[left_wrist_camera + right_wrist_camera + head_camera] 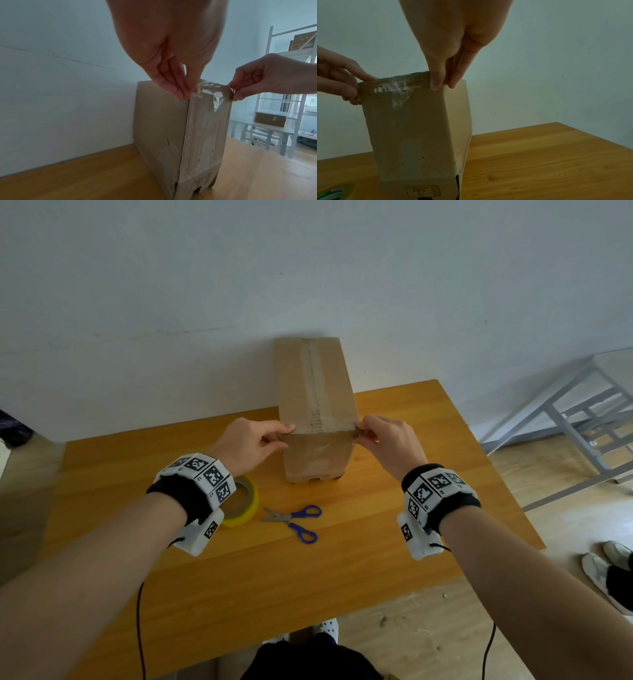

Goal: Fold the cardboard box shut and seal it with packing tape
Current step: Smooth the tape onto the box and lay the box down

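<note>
A tall cardboard box (313,385) stands upright on the wooden table (411,508), its top flaps folded down with tape along the centre seam. A strip of clear packing tape (322,433) lies across the box's near top edge. My left hand (286,433) pinches the strip's left end at the box's left corner. My right hand (359,434) pinches the right end at the right corner. In the left wrist view the strip (214,90) is wrinkled between my left hand (188,93) and right hand (234,93). The right wrist view shows my right hand (441,84) on the strip (393,86).
A yellow-rimmed tape roll (241,503) lies under my left wrist. Blue-handled scissors (294,520) lie open just right of it, in front of the box. A grey metal frame (582,412) stands right of the table, and another person's shoes (609,570) are on the floor.
</note>
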The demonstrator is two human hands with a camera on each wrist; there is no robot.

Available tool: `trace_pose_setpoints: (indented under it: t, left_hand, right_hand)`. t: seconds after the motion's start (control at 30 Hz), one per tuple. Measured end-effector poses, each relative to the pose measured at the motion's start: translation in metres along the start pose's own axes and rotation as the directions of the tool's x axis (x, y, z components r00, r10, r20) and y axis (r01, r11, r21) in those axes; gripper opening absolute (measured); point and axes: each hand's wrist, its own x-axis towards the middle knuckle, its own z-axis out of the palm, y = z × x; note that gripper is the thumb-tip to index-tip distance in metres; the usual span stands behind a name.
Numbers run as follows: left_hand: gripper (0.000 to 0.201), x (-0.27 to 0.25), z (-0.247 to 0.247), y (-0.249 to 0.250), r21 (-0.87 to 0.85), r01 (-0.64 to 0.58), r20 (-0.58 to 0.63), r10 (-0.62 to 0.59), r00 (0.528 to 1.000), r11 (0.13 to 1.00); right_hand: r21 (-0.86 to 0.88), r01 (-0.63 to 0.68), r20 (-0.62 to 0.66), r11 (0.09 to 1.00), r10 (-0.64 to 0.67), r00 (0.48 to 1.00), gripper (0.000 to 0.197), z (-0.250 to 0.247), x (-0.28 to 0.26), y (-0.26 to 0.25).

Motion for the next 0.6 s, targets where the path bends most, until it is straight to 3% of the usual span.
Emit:
trace_pose_setpoints:
  t: [0.4,0.6]
  left_hand:
    - [0.021,0.0078,0.0106,0.0019,0.012,-0.035,-0.111,0.036,0.993,0.999]
    - [0.021,0.01,0.0081,-0.0004,-0.006,-0.042,-0.097,0.042,0.994,0.999]
  right_hand:
    - [0.012,-0.046,-0.103,0.999,0.047,0.994,0.023,0.0052,0.003,-0.0059]
    - [0.003,0.001,-0.048,1.0,0.0,0.999,0.024,0.0012,0.0077,-0.0009]
